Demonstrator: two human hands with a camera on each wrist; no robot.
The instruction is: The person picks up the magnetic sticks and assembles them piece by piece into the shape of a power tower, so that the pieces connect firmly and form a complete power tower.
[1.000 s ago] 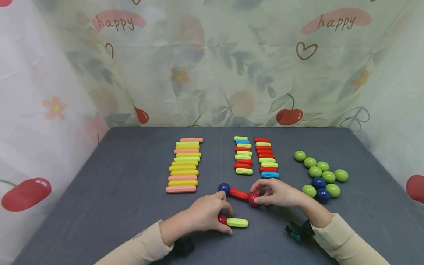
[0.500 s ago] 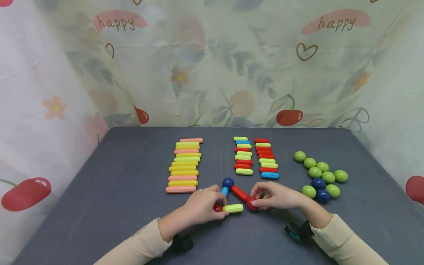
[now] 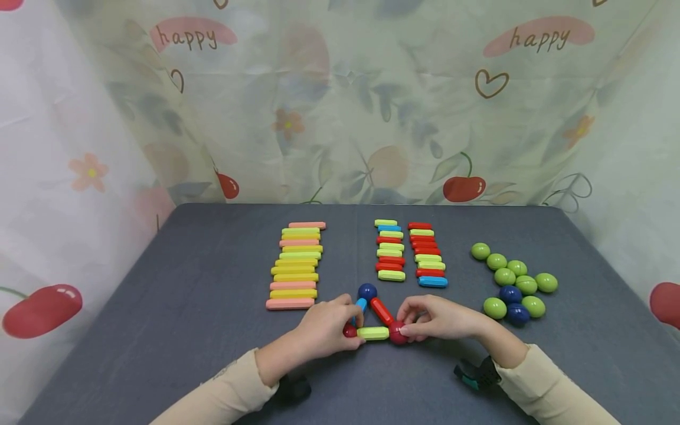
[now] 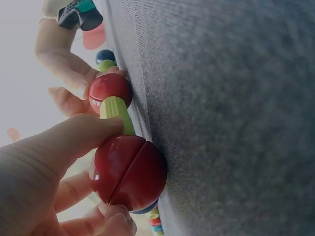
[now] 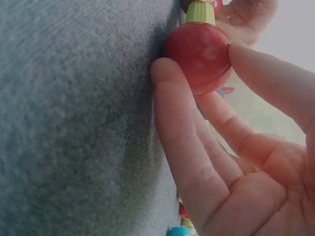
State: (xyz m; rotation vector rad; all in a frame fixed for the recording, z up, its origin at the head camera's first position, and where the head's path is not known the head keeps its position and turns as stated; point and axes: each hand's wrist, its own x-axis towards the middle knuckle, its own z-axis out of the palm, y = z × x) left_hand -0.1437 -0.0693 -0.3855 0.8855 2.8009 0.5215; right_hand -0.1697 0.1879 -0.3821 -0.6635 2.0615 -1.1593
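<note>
Joining the green rod (image 3: 373, 333) to the right ball (image 3: 396, 333) appears to be the step in hand; with the blue rod (image 3: 361, 303), red rod (image 3: 381, 311), blue ball (image 3: 367, 291) and left ball (image 3: 349, 330), these parts trace a triangular outline. They lie on the bench (image 3: 175, 307), well in from its left and right edges, the blue ball nearest the far edge. The left hand (image 3: 330, 324) grasps the left ball, thumb at its joint with the green rod; the right hand (image 3: 446, 319) pinches the right ball. The next move probably calls for steadying both balls and checking that the last joint is seated. Half a second earlier, a gap separated the green rod from the right ball; now they touch, the right hand having shifted toward the left.
</note>
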